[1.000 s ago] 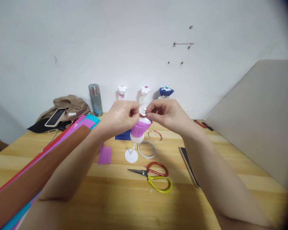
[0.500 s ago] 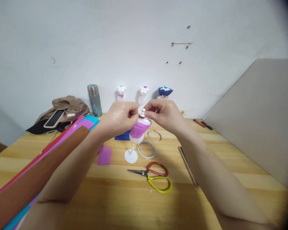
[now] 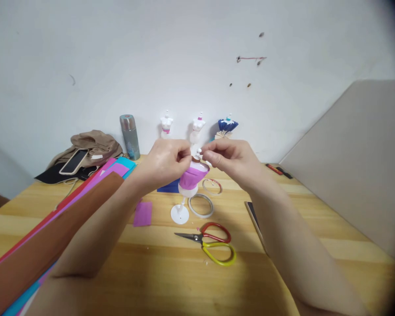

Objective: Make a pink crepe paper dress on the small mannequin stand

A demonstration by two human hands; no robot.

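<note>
Purple wrap (image 3: 192, 175) is on the mini mannequin (image 3: 187, 190), mid-table, with its base on the wood just beyond the scissors (image 3: 210, 243). Left hand (image 3: 164, 161) pinches the wrap's top edge, fingers closed tight. Right hand (image 3: 232, 159) is pinched shut at the neck; can't tell what it grips, too small. 2 tape rings (image 3: 200, 216) just right of the stand, purple scrap (image 3: 143, 213) left, foam sheets (image 3: 52, 228) further left.

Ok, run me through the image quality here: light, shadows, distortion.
Head view: soft, even light, no glare; faint shadows under the forearms on the table; dark vignette down the right edge; wide-angle bowing; left hand and right hand sharp at the purple-wrapped mannequin.
</note>
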